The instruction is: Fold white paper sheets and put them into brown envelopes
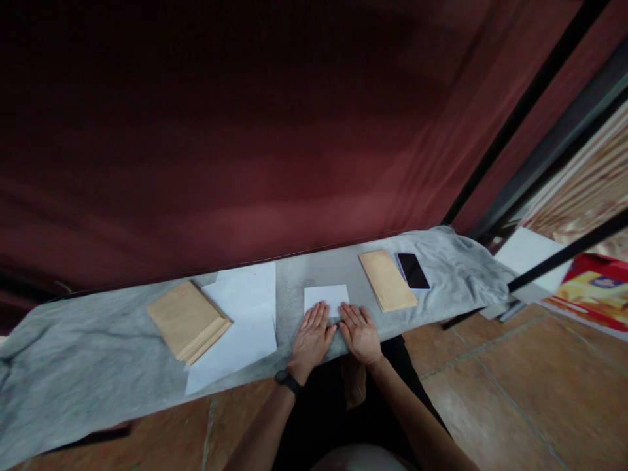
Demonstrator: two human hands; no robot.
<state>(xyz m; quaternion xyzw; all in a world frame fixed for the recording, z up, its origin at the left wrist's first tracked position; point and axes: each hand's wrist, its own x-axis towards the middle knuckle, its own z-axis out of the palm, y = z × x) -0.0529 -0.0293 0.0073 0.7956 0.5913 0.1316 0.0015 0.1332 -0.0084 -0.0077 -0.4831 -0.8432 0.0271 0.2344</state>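
Observation:
A small white sheet of paper, seemingly folded, lies flat on the grey cloth in front of me. My left hand rests palm down on its near left part, fingers stretched out. On the near right part lies my right hand, also flat with its fingers extended. The fingers cover the sheet's near edge. To the right is a brown paper envelope. On the left, a stack of brown envelopes partly covers several larger white sheets.
A grey cloth covers the long narrow bench. A phone lies right of the single envelope. A dark red panel rises behind the bench. Black metal bars and a red printed box stand at the right.

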